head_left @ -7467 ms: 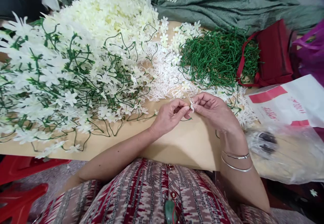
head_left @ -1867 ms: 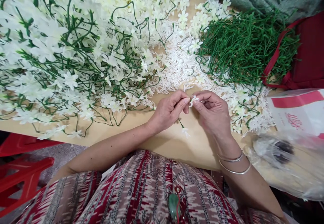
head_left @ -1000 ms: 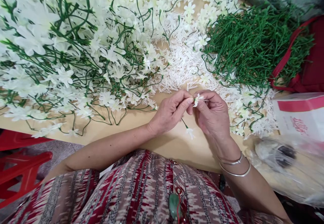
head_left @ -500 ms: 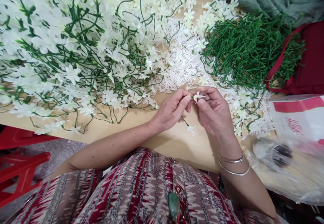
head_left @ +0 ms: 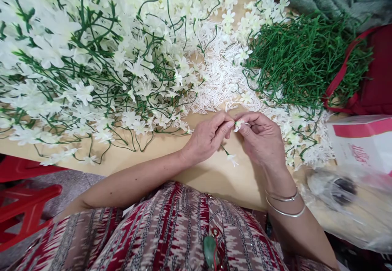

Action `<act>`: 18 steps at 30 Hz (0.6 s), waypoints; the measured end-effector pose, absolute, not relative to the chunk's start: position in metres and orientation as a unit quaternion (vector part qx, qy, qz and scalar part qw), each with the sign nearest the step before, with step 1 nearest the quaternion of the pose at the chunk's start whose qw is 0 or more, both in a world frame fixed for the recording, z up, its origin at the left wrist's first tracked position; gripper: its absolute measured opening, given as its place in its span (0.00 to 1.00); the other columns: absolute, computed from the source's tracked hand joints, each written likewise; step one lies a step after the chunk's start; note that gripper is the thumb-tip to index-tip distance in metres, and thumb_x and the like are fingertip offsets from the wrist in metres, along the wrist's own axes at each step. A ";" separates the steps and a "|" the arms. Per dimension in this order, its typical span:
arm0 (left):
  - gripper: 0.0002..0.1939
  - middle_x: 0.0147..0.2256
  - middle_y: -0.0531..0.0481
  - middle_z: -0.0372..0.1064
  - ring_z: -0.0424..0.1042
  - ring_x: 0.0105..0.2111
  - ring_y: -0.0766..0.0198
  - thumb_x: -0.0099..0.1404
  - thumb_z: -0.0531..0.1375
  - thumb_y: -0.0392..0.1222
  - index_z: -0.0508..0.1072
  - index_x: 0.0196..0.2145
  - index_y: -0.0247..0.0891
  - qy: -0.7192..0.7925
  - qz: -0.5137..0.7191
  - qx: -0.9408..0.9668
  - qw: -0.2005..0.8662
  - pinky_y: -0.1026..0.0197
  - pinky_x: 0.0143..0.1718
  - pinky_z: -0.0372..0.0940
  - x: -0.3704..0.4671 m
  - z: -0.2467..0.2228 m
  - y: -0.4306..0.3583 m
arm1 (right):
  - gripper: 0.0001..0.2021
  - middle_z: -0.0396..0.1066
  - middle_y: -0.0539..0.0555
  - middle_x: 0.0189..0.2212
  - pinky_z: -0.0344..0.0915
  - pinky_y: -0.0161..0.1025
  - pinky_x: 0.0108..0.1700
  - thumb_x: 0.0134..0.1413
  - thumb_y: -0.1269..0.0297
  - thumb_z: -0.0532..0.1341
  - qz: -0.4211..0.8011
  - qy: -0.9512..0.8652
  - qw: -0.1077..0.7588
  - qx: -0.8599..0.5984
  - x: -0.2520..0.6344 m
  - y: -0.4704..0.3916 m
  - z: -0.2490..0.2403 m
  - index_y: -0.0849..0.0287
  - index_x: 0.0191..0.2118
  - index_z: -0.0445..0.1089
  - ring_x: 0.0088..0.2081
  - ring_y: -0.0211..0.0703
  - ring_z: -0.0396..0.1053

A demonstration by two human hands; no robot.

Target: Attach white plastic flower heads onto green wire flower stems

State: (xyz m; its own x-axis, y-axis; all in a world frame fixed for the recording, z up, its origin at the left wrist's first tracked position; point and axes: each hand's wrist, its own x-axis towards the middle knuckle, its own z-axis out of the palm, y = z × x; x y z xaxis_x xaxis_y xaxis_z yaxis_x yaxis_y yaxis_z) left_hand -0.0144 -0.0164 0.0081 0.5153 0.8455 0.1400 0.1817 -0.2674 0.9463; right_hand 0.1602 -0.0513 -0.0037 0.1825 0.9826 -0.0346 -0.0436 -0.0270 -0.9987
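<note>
My left hand (head_left: 208,136) pinches a green artificial flower stem between thumb and forefinger, the stem mostly hidden by the fingers. One branch of it, tipped with a small white flower (head_left: 232,159), hangs below the hand. At my left fingertips another white artificial flower (head_left: 239,124) sits on the stem's end, with thin white stamens poking out of it. My right hand (head_left: 263,136) is closed on this flower, thumb and forefinger at its petals. Just beyond both hands lies a heap of loose white stamens (head_left: 219,75).
Finished-looking white flower sprays (head_left: 122,70) pile high on the left of the table (head_left: 171,142). Bare green stems (head_left: 306,58) are heaped at the right, beside a red bag (head_left: 379,70). A white-and-pink box (head_left: 358,144) and a clear plastic bag (head_left: 337,205) lie nearer. Red stools (head_left: 30,201) stand lower left.
My right thumb and forefinger have closed in on the white flower, whose petals now look more covered. Both hands stay nearly in place; the whole view has shifted slightly.
</note>
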 end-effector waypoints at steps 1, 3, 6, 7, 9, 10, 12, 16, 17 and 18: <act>0.14 0.30 0.53 0.71 0.73 0.29 0.63 0.81 0.50 0.49 0.69 0.39 0.43 0.355 0.336 0.722 0.490 0.59 0.37 0.71 -0.015 0.009 -0.016 | 0.08 0.79 0.51 0.37 0.72 0.41 0.43 0.55 0.56 0.74 0.468 -0.440 0.540 -0.544 0.161 -0.052 -0.003 0.51 0.34 0.77 0.39 0.42 0.75; 0.14 0.30 0.53 0.71 0.73 0.29 0.63 0.81 0.50 0.48 0.69 0.39 0.42 0.351 0.327 0.726 0.492 0.59 0.37 0.71 -0.015 0.010 -0.016 | 0.07 0.79 0.51 0.37 0.72 0.40 0.43 0.55 0.57 0.73 0.466 -0.453 0.525 -0.550 0.163 -0.053 -0.003 0.51 0.34 0.77 0.39 0.42 0.75; 0.14 0.30 0.53 0.71 0.73 0.30 0.65 0.81 0.50 0.46 0.69 0.39 0.41 0.346 0.316 0.735 0.491 0.61 0.37 0.70 -0.017 0.009 -0.015 | 0.07 0.79 0.51 0.36 0.72 0.40 0.42 0.54 0.58 0.73 0.462 -0.460 0.514 -0.557 0.164 -0.053 -0.003 0.52 0.33 0.77 0.38 0.43 0.75; 0.13 0.29 0.53 0.71 0.73 0.30 0.65 0.81 0.50 0.46 0.70 0.40 0.40 0.345 0.314 0.736 0.491 0.61 0.37 0.70 -0.018 0.008 -0.014 | 0.08 0.79 0.51 0.36 0.72 0.40 0.42 0.54 0.58 0.74 0.462 -0.460 0.513 -0.559 0.164 -0.052 -0.003 0.52 0.32 0.77 0.38 0.43 0.76; 0.12 0.29 0.54 0.71 0.73 0.29 0.66 0.81 0.51 0.45 0.70 0.40 0.39 0.345 0.313 0.734 0.494 0.62 0.37 0.69 -0.018 0.005 -0.014 | 0.09 0.79 0.51 0.35 0.73 0.41 0.42 0.53 0.56 0.74 0.460 -0.456 0.515 -0.561 0.162 -0.050 -0.004 0.52 0.32 0.76 0.37 0.43 0.76; 0.12 0.29 0.54 0.72 0.73 0.29 0.67 0.80 0.51 0.45 0.69 0.40 0.39 0.345 0.313 0.731 0.498 0.63 0.37 0.69 -0.018 0.004 -0.015 | 0.10 0.79 0.51 0.35 0.73 0.41 0.41 0.52 0.55 0.74 0.461 -0.454 0.516 -0.562 0.161 -0.049 -0.004 0.52 0.32 0.75 0.36 0.43 0.75; 0.13 0.29 0.54 0.71 0.72 0.28 0.68 0.81 0.51 0.45 0.69 0.39 0.39 0.343 0.318 0.729 0.501 0.63 0.36 0.69 -0.016 0.005 -0.016 | 0.12 0.78 0.51 0.33 0.73 0.42 0.39 0.50 0.52 0.74 0.464 -0.449 0.517 -0.562 0.160 -0.048 -0.002 0.51 0.32 0.74 0.34 0.43 0.74; 0.13 0.29 0.54 0.71 0.70 0.27 0.69 0.80 0.52 0.41 0.70 0.37 0.39 0.295 0.394 0.766 0.414 0.64 0.31 0.68 -0.016 0.033 -0.009 | 0.14 0.79 0.51 0.36 0.74 0.44 0.40 0.52 0.51 0.73 0.464 -0.445 0.533 -0.551 0.161 -0.048 0.005 0.50 0.41 0.76 0.35 0.44 0.75; 0.10 0.30 0.54 0.72 0.69 0.27 0.69 0.80 0.54 0.40 0.72 0.40 0.39 0.276 0.433 0.784 0.349 0.64 0.29 0.67 -0.021 0.045 -0.003 | 0.14 0.80 0.52 0.37 0.74 0.44 0.42 0.54 0.51 0.71 0.455 -0.445 0.542 -0.549 0.162 -0.049 0.008 0.49 0.43 0.76 0.36 0.45 0.75; 0.07 0.31 0.54 0.73 0.69 0.28 0.70 0.79 0.56 0.37 0.74 0.43 0.39 0.249 0.470 0.806 0.257 0.65 0.27 0.65 -0.029 0.058 0.004 | 0.13 0.80 0.52 0.37 0.74 0.45 0.43 0.56 0.51 0.70 0.438 -0.444 0.554 -0.551 0.163 -0.049 0.010 0.49 0.44 0.75 0.36 0.45 0.76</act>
State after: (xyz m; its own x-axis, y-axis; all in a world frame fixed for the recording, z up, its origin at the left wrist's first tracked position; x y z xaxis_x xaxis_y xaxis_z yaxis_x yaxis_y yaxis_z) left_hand -0.0286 0.0045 0.0582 0.4333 0.6438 0.6306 0.1595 -0.7435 0.6495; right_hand 0.1631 -0.0492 0.0095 0.2212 0.9752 0.0087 0.0040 0.0080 -1.0000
